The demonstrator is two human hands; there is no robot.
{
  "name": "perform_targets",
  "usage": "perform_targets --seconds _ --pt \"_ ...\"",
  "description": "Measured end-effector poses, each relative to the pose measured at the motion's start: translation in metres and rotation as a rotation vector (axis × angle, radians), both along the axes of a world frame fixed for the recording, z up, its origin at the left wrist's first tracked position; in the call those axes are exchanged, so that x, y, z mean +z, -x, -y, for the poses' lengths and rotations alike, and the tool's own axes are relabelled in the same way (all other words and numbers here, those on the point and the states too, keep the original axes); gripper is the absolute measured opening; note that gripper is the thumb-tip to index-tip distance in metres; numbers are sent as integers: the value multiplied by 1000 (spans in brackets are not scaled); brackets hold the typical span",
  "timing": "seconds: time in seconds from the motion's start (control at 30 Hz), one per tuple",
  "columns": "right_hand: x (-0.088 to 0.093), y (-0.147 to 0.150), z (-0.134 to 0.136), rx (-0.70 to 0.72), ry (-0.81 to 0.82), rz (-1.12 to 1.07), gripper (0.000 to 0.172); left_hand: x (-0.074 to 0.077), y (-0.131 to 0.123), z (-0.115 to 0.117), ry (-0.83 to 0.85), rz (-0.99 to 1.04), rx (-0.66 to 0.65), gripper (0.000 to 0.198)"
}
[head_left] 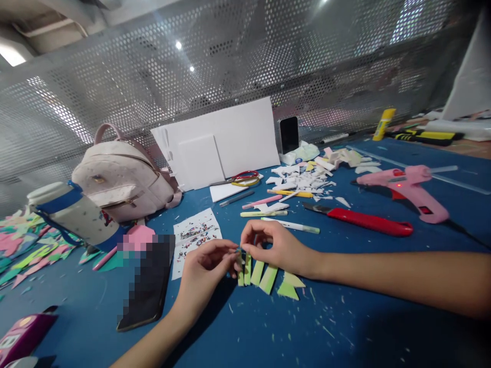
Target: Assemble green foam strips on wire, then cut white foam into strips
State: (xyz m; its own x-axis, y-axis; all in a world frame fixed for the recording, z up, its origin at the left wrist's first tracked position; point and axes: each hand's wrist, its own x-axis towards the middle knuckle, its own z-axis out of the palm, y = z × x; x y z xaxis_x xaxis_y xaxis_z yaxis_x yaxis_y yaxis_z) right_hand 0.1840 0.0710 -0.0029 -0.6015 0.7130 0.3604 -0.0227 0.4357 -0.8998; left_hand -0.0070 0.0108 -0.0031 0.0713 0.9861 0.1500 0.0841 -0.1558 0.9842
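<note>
My left hand (207, 268) and my right hand (278, 249) come together at the middle of the blue table, fingertips pinched and nearly touching. Whatever is between them is small and mostly hidden by the fingers. Just below the fingertips is a narrow light green strip (241, 276); whether it is held or lies on the table I cannot tell. Beside it, under my right hand, are another green strip (247, 271), a wider green piece (269, 279) and a green triangular scrap (288, 291).
Beyond my hands lie a red utility knife (368, 221), a pink glue gun (406, 189) with a lit light, pens, scissors (245, 178) and white scraps (301, 176). To the left are a phone (151, 286), a speckled paper sheet (194, 235), a bottle (76, 214) and a backpack (118, 174).
</note>
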Motion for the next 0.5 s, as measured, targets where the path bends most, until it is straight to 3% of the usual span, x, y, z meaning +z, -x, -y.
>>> perform_targets --seconds 0.27,0.5 --pt "1 0 1 19 -32 9 3 3 -1 1 -74 -69 34 6" --pt "-2 0 -1 -33 -8 15 6 4 1 1 -9 -73 73 10"
